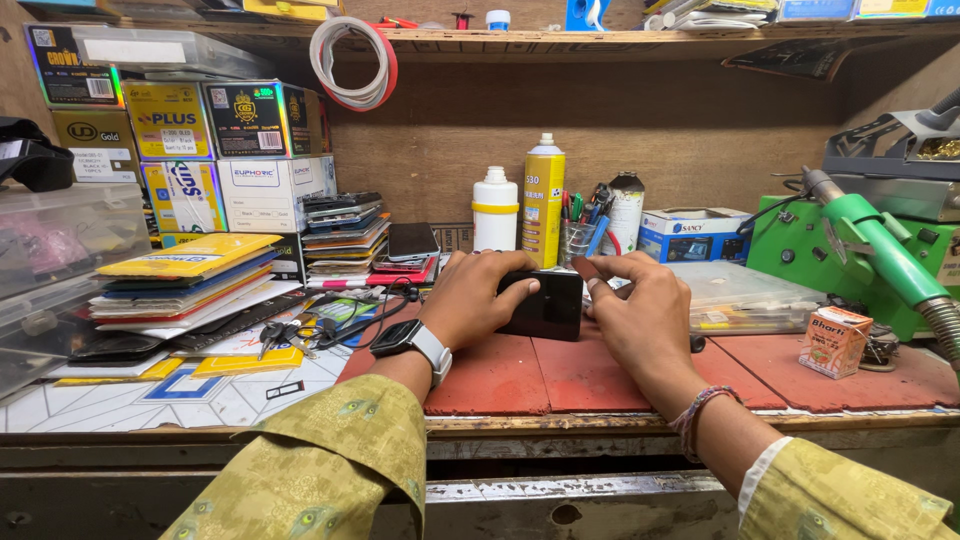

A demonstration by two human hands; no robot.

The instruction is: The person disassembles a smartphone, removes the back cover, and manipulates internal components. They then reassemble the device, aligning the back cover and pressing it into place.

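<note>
**Black phone held on edge between both hands**

Black phone (545, 305) standing on its long edge on red mat (560, 375), mid-bench, screen side toward camera. Gripped from both sides.

Left hand (478, 298) cupped over phone's left end; thumb laid across front face, other fingers wrapped behind (hidden, spread cannot tell). Smartwatch (412, 340) with white strap on that wrist, yellow-green patterned sleeve below.

Right hand (640, 310) at phone's right end; thumb and forefinger pressed near top right corner, pinching something small and dark there (too small to tell what). Remaining fingers curled, loosely together. Thread bracelet (700, 408) on wrist.

Around:
- white bottle (495, 210) and yellow spray can (542, 200) upright just behind phone
- pen cup (577, 235) with tools beside can, white tub (626, 215) next to it
- blue-white box (692, 235) further right
- clear plastic case (745, 297) flat, right of right hand
- small orange carton (835, 341) upright on mat, well right
- green station (850, 250) with hose at far right
- stack of phones (345, 235) left of bottle, one dark phone (412, 240) leaning on top
- keys (283, 333) and cable on tiled surface left of mat
- stacked yellow and blue packs (190, 275) far left, coloured boxes (220, 150) behind
- tape roll (353, 60) hanging off shelf
</note>
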